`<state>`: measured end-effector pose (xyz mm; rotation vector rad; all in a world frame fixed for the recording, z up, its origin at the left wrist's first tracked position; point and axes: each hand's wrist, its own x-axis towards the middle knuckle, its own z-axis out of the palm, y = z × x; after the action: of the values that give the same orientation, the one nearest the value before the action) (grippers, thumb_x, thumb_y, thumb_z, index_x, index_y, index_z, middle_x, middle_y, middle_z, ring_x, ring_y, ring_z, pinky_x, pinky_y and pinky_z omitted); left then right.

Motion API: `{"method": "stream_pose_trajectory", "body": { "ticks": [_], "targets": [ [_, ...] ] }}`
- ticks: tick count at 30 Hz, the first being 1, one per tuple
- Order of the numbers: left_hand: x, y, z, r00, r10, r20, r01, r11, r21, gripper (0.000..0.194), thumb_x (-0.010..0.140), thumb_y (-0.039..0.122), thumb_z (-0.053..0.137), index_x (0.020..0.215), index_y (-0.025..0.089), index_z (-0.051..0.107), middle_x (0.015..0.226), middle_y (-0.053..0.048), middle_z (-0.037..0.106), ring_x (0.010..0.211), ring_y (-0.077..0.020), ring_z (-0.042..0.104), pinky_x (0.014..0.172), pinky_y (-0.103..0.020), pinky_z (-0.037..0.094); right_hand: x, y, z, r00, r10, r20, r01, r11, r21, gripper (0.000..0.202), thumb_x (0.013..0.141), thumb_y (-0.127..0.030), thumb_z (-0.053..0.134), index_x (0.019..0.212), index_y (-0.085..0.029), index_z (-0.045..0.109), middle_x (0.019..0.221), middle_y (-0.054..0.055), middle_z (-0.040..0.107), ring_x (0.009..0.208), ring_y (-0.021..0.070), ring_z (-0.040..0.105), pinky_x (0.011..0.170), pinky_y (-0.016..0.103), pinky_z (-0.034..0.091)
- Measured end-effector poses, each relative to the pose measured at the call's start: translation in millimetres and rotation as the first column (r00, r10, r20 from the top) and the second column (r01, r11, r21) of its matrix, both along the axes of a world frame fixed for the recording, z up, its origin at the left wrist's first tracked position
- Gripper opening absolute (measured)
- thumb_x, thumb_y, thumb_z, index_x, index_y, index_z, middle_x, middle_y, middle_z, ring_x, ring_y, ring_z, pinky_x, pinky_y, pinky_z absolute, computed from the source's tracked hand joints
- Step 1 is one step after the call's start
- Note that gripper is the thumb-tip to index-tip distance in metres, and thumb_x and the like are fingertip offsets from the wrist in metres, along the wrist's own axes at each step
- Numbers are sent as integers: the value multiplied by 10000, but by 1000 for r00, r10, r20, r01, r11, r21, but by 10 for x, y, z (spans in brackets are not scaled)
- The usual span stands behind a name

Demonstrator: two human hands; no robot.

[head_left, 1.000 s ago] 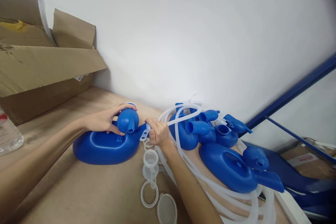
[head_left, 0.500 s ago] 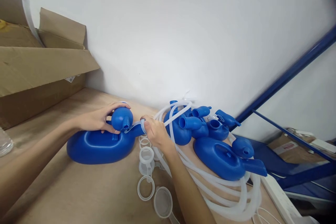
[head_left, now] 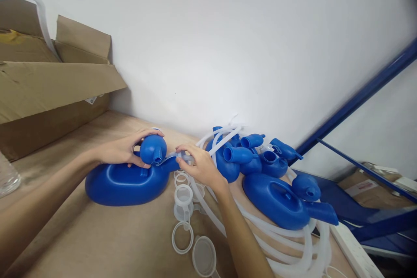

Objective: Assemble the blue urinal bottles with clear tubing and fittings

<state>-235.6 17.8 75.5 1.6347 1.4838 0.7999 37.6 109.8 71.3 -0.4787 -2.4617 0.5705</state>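
Observation:
A blue plastic urinal bottle [head_left: 127, 186] lies on the table, its neck to the right. My left hand [head_left: 122, 150] is closed around the round blue part [head_left: 153, 148] on top of it. At the bottle's neck [head_left: 171, 164], the thumb and fingers of my right hand [head_left: 202, 165] pinch a translucent cap [head_left: 184, 156], partly hidden behind them. The cap's thin strap reaches toward the round part. Below this hand lie several loose translucent rings and caps, among them a ring [head_left: 182, 237] and a round cap [head_left: 203, 256].
More blue bottles [head_left: 273, 202] and blue spout pieces [head_left: 239, 155] are piled on the right among coiled translucent tubes [head_left: 293, 265]. An open cardboard box [head_left: 61, 89] stands at the left against the wall. A blue metal frame [head_left: 358, 102] rises at the right.
My right hand has shifted slightly right and loosened from its tight wrap at the neck, fingers now more extended. My left hand keeps its hold. The view has shifted slightly.

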Motion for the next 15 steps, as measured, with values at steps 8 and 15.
{"method": "stream_pose_trajectory", "body": {
  "ticks": [8, 15],
  "targets": [
    [14, 1, 11, 1000, -4, 11, 4, 1000, -19, 912, 679, 438, 902, 1443, 438, 404, 1551, -73, 392, 968, -254, 696, 543, -236, 545, -57, -39, 20, 999, -27, 24, 31, 989, -143, 148, 964, -210, 639, 1090, -255, 701, 1172, 21, 689, 1092, 190, 641, 959, 326, 451],
    [21, -11, 22, 1000, 13, 1, -13, 1000, -28, 924, 671, 442, 903, 1445, 435, 397, 1536, -70, 412, 908, -224, 690, 556, -245, 555, -61, -18, 36, 999, 26, -27, -33, 956, -293, 131, 966, -221, 642, 1085, -236, 695, 1177, 36, 665, 1164, 192, 615, 1058, 340, 435]
  ]
}}
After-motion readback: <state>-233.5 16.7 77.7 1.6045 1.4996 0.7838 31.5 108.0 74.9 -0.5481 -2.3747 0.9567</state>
